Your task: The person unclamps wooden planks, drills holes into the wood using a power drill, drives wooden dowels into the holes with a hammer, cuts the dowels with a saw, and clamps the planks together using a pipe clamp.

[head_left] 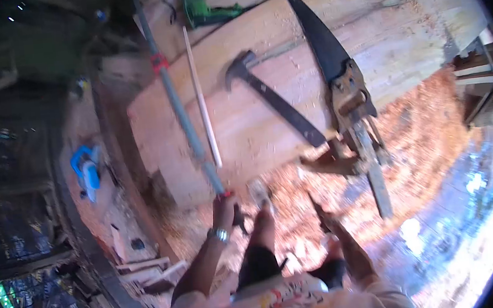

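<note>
My left hand (225, 211), with a watch on the wrist, is closed around the near end of a long grey bar clamp (180, 110) with red fittings. The bar slants away from me across a broad wooden slab (233, 140). Low over the shavings is my right hand (332, 224), near my knee; a dark, narrow shape points up from its fingers, too blurred to make out. A claw hammer (280, 103) lies on the slab, its handle towards me. To its right rests a handsaw (322, 44), blade pointing away. A thin pale wood strip (201, 98) lies beside the bar clamp.
Another metal bar (376, 185) with clamp parts juts from the slab's near edge, below the saw handle. A green power tool (204, 11) sits at the back. A blue power tool (87, 172) lies far left. Wood shavings (426, 120) cover the ground; offcuts (150, 271) lie lower left.
</note>
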The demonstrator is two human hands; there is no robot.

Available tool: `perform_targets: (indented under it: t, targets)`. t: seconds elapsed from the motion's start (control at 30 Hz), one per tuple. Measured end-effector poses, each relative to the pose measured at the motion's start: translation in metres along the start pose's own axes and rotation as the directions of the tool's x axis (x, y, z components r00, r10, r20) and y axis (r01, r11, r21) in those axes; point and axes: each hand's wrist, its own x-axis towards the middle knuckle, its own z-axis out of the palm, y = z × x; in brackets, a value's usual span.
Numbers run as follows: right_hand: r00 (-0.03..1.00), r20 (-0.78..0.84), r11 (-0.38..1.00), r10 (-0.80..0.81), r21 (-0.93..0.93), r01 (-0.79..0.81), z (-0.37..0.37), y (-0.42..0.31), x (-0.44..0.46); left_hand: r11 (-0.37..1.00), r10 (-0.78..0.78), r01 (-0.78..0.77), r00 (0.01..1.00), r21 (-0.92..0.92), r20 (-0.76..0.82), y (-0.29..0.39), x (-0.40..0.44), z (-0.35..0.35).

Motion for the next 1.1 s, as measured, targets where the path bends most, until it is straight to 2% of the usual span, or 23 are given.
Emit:
perform_targets:
  t: [0.03, 0.07, 0.1, 0.13, 0.17, 0.23, 0.27, 0.3, 0.37, 0.4, 0.43, 0.5, 0.57, 0.63, 0.7, 0.77, 0.83, 0.9, 0.93, 1.0, 1.03, 1.07, 1.1]
  targets:
    - [0.999, 0.002, 0.995, -0.047, 0.086, 0.047, 0.011, 0.010, -0.024, 0.997, 0.016, -0.015, 1.000, -0.072, 0.005, -0.009, 0.006, -0.001]
    - [0.964, -0.025, 0.955, -0.266, -0.141, 0.260, 0.017, 0.008, -0.063, 0.992, 0.114, -0.116, 0.993, 0.042, 0.036, -0.004, 0.005, -0.001]
    - [0.783, 0.028, 0.647, -0.622, -0.545, 0.533, 0.011, 0.035, -0.062, 0.996, 0.087, -0.087, 0.996, 0.020, 0.018, 0.007, -0.004, 0.003]
    - [0.346, 0.248, -0.022, -0.905, -0.839, 0.544, 0.014, 0.028, -0.085, 0.993, 0.116, -0.116, 0.993, 0.038, -0.016, 0.001, 0.000, 0.004]
    - [0.623, 0.230, 0.273, -0.748, -0.749, 0.604, 0.006, 0.017, -0.121, 0.996, 0.016, -0.013, 0.999, -0.086, 0.028, 0.020, -0.015, 0.007]
    - [0.611, 0.210, 0.156, -0.763, -0.858, 0.489, 0.005, -0.013, -0.172, 1.000, -0.014, 0.015, 0.999, -0.022, 0.049, -0.019, 0.014, -0.002]
    - [0.667, 0.065, 0.335, -0.743, -0.826, 0.454, 0.011, -0.063, -0.218, 0.999, 0.038, -0.037, 0.998, -0.012, 0.055, -0.033, 0.025, 0.003]
    - [0.635, 0.060, 0.266, -0.770, -0.875, 0.405, 0.006, -0.080, -0.226, 0.995, 0.103, -0.103, 0.993, -0.006, 0.055, -0.038, 0.032, 0.005]
    - [0.634, 0.004, 0.185, -0.773, -0.955, 0.232, 0.001, -0.122, -0.246, 0.999, 0.008, -0.013, 0.985, 0.029, 0.175, -0.008, 0.014, -0.003]
    - [0.609, 0.042, 0.132, -0.792, -0.962, 0.239, -0.005, -0.139, -0.248, 0.997, -0.078, 0.078, 0.958, 0.011, 0.277, -0.016, 0.017, -0.012]
    - [0.467, 0.110, -0.036, -0.878, -0.986, 0.164, -0.021, -0.134, -0.229, 0.998, -0.049, 0.057, 0.953, -0.018, 0.299, -0.015, 0.004, -0.023]
    - [0.489, 0.220, -0.084, -0.844, -0.955, 0.284, -0.040, -0.169, -0.213, 0.997, 0.017, 0.010, 0.942, -0.079, 0.335, -0.008, -0.026, -0.036]
    - [0.488, 0.364, -0.172, -0.793, -0.903, 0.395, -0.054, -0.202, -0.196, 0.942, -0.176, 0.291, 0.852, -0.166, 0.493, -0.057, -0.024, -0.052]
    - [0.433, 0.478, -0.239, -0.764, -0.833, 0.499, -0.057, -0.228, -0.177, 0.862, -0.214, 0.422, 0.805, -0.281, 0.553, -0.056, -0.044, -0.049]
    - [0.408, 0.565, -0.248, -0.717, -0.754, 0.609, -0.055, -0.252, -0.157, 0.834, -0.106, 0.357, 0.852, -0.421, 0.512, -0.058, -0.051, -0.038]
    - [0.454, 0.587, -0.181, -0.670, -0.723, 0.667, -0.043, -0.265, -0.144, 0.805, -0.046, 0.302, 0.890, -0.511, 0.454, -0.061, -0.059, -0.030]
    - [0.520, 0.679, -0.274, -0.518, -0.708, 0.651, -0.025, -0.286, -0.146, 0.791, -0.029, 0.262, 0.918, -0.553, 0.395, -0.070, -0.059, -0.024]
    - [0.416, 0.728, -0.409, -0.545, -0.664, 0.626, -0.005, -0.293, -0.151, 0.824, -0.082, 0.255, 0.937, -0.506, 0.339, -0.072, -0.062, -0.023]
    - [0.524, 0.658, -0.212, -0.541, -0.709, 0.672, -0.001, -0.288, -0.139, 0.838, -0.115, 0.250, 0.950, -0.486, 0.292, -0.064, -0.067, -0.020]
    - [0.517, 0.717, -0.346, -0.468, -0.687, 0.639, 0.004, -0.289, -0.132, 0.870, -0.102, 0.199, 0.967, -0.450, 0.232, -0.048, -0.071, -0.018]
    - [0.515, 0.742, -0.413, -0.429, -0.668, 0.619, 0.010, -0.289, -0.131, 0.909, -0.086, 0.163, 0.974, -0.385, 0.211, -0.061, -0.065, -0.020]
    - [0.562, 0.740, -0.425, -0.369, -0.672, 0.606, 0.019, -0.289, -0.129, 0.984, 0.055, -0.011, 0.968, -0.177, 0.246, -0.071, -0.053, -0.027]
    - [0.595, 0.729, -0.392, -0.338, -0.684, 0.615, 0.028, -0.288, -0.129, 0.980, 0.176, -0.197, 0.935, 0.037, 0.309, -0.078, -0.047, -0.036]
